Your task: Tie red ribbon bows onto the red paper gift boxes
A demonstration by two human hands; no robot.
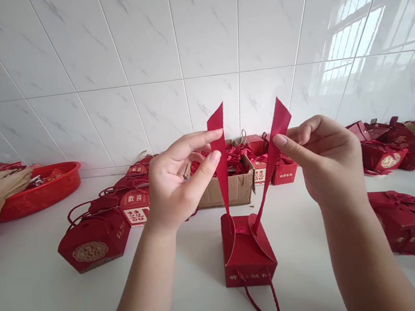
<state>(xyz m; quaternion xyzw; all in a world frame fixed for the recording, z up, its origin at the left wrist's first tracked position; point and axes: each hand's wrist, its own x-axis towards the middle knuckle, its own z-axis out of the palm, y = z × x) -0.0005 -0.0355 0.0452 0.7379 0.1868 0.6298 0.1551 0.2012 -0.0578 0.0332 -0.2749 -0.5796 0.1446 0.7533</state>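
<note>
"One white tabletop point(200, 299), plain, underneath everything. Nearest on it?"

"Red box point(250, 257), upright near the middle, rope handle point(278, 309) looped out toward the front, curved flaps point(265, 241) folded over the top."

"And above it?"

"Left hand point(180, 180), raised: fingers partly curled, index finger lying across the left ribbon end point(222, 173), thumb at its edge, those two tips apart. Cannot tell how firmly gripped. Right hand point(327, 162), level with it: thumb and index finger pinching the right ribbon end point(278, 118) just below its slanted tip. Both ends stretching up from the box's top, spread in a V."

"Farther off?"

"Bow-topped box point(411, 223) to the right; emblem box point(91, 244) to the left, at the front of a packed row point(136, 198). Beyond, cardboard carton point(229, 191) heaped with red ribbon point(236, 158), small boxes point(284, 173) just beside it. Far left, red basin point(72, 177), with another person's hands point(6, 185) at its side."

"And at the back?"

"White tiled wall point(150, 38), grey-veined, tabletop running right up to it. Barred-window reflection point(355, 43), bright, in the glossy tiles at upper right."
</note>
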